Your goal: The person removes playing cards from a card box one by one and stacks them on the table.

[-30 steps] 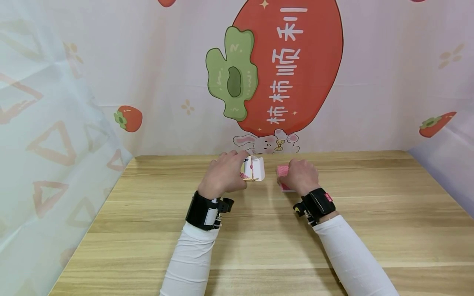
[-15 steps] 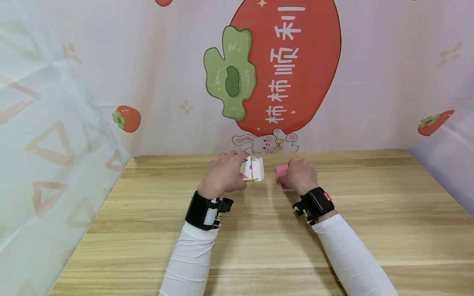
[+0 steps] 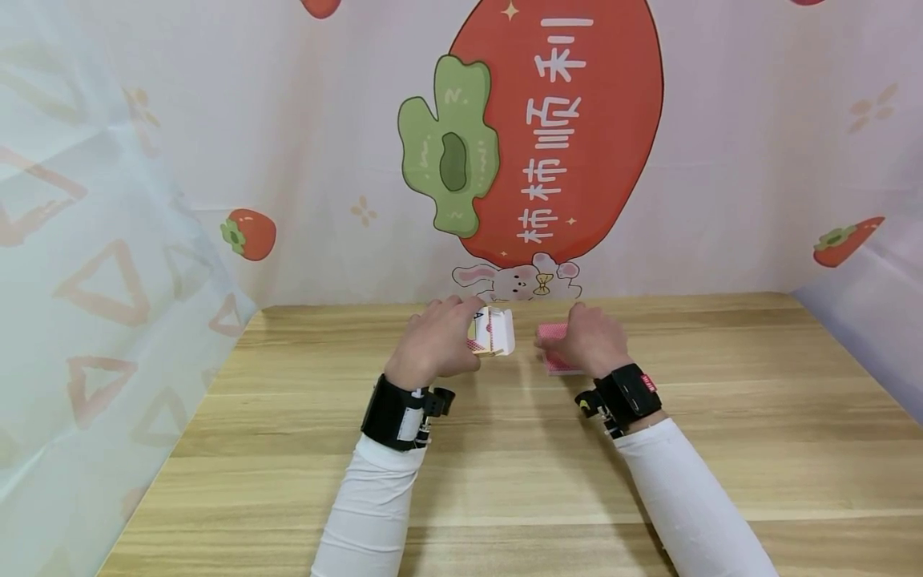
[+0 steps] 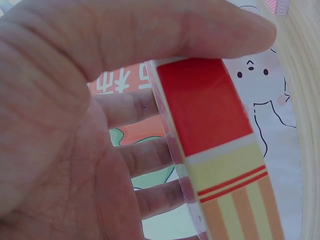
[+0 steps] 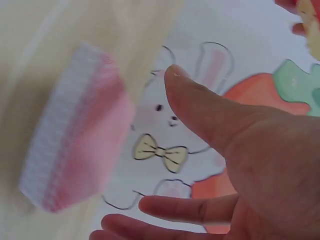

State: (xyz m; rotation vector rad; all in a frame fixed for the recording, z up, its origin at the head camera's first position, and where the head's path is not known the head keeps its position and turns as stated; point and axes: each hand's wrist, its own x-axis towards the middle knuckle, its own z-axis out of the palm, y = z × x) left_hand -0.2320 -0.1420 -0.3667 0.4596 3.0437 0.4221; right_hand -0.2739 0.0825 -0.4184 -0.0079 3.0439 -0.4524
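Note:
My left hand (image 3: 431,343) grips an open playing-card box (image 3: 501,331), its white flap pointing right. Up close in the left wrist view, the thumb lies along the end of the box (image 4: 212,117), whose side is red, cream and striped, and the fingers are behind it. To the right, a deck of playing cards (image 3: 561,362) with pink-red backs lies on the table, partly covered in the head view by my right hand (image 3: 595,341). The right wrist view has the deck (image 5: 82,137) apart from that hand (image 5: 270,155), thumb and fingers spread with nothing between them.
Both hands work near the back edge of a wooden table (image 3: 505,481). Behind it hangs a white cloth backdrop (image 3: 324,160) printed with a large red fruit and a rabbit. A patterned cloth (image 3: 108,280) borders the left side.
My right hand has let go of the deck, its fingers opening and the hand shifting slightly right. The left hand and the card box have stayed in place.

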